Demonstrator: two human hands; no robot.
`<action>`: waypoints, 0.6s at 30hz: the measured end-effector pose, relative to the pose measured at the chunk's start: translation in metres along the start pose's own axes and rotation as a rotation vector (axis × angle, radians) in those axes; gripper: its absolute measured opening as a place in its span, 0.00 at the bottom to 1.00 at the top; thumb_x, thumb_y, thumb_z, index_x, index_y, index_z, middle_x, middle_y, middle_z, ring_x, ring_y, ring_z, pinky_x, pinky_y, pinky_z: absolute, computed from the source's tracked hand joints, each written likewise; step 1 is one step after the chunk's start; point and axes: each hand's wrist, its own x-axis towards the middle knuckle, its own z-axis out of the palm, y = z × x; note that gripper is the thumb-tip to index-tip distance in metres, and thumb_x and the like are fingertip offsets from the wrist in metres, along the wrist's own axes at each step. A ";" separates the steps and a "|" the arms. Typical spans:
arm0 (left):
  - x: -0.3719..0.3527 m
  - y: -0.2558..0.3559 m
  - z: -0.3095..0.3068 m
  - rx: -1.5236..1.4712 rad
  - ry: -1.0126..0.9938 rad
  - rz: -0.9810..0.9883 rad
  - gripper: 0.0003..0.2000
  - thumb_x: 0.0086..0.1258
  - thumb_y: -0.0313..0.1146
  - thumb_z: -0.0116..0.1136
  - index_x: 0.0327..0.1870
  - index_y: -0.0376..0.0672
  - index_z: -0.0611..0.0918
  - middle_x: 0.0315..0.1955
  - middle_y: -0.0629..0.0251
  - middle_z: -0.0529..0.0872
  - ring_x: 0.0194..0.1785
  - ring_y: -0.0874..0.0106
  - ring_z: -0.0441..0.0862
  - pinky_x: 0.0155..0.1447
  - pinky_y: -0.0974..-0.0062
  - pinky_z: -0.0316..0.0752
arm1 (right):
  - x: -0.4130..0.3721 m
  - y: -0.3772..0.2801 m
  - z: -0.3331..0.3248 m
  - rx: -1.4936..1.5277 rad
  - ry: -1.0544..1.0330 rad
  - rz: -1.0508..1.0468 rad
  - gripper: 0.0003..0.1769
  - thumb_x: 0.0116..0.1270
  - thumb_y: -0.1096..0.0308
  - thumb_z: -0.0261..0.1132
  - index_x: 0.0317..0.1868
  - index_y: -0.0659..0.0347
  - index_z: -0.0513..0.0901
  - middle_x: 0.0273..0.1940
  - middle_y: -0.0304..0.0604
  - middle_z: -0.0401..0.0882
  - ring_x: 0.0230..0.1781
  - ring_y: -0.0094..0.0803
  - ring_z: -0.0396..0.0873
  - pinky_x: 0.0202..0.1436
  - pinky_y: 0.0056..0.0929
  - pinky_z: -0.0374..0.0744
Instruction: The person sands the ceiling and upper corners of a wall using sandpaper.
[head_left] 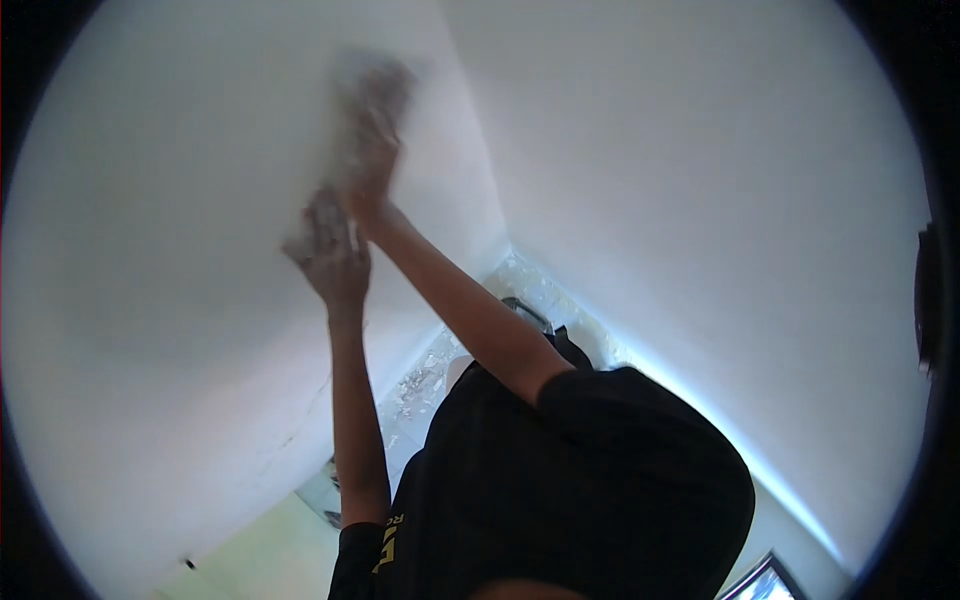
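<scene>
My left hand (336, 255) rests against the pale wall (180, 180) with its fingers spread, holding nothing that I can see. Just above it, my right hand (378, 130) reaches higher on the same wall. Motion blur smears its fingers, and a greyish blur surrounds their tips. Whether something flat lies under those fingers I cannot make out. Both hands look dusted with white. The right wrist is close beside the left fingertips.
A second pale wall (700, 180) meets the first at a corner on the right. Far below, white flakes and debris (425, 380) lie scattered over the floor. A dark object (928, 300) shows at the right edge, and a dark-framed panel (765, 580) at the lower right.
</scene>
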 end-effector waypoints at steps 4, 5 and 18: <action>0.046 -0.005 -0.037 0.009 0.167 -0.018 0.26 0.75 0.47 0.45 0.74 0.54 0.64 0.75 0.69 0.58 0.78 0.63 0.53 0.72 0.36 0.30 | 0.088 -0.051 0.033 0.045 -0.081 -0.300 0.29 0.61 0.76 0.58 0.65 0.63 0.72 0.72 0.57 0.59 0.74 0.59 0.54 0.76 0.55 0.51; 0.048 -0.003 -0.036 0.003 0.172 -0.006 0.26 0.75 0.47 0.45 0.74 0.54 0.64 0.75 0.69 0.58 0.78 0.63 0.53 0.72 0.36 0.30 | 0.097 -0.051 0.034 0.117 -0.104 -0.328 0.28 0.60 0.77 0.59 0.64 0.65 0.72 0.70 0.58 0.62 0.72 0.59 0.57 0.74 0.57 0.56; -0.066 -0.016 0.051 0.259 -0.097 0.054 0.24 0.74 0.46 0.48 0.71 0.57 0.70 0.72 0.72 0.66 0.75 0.69 0.57 0.75 0.46 0.30 | -0.024 0.073 -0.006 0.327 0.388 0.274 0.24 0.73 0.67 0.50 0.67 0.68 0.70 0.73 0.52 0.60 0.76 0.42 0.54 0.77 0.38 0.51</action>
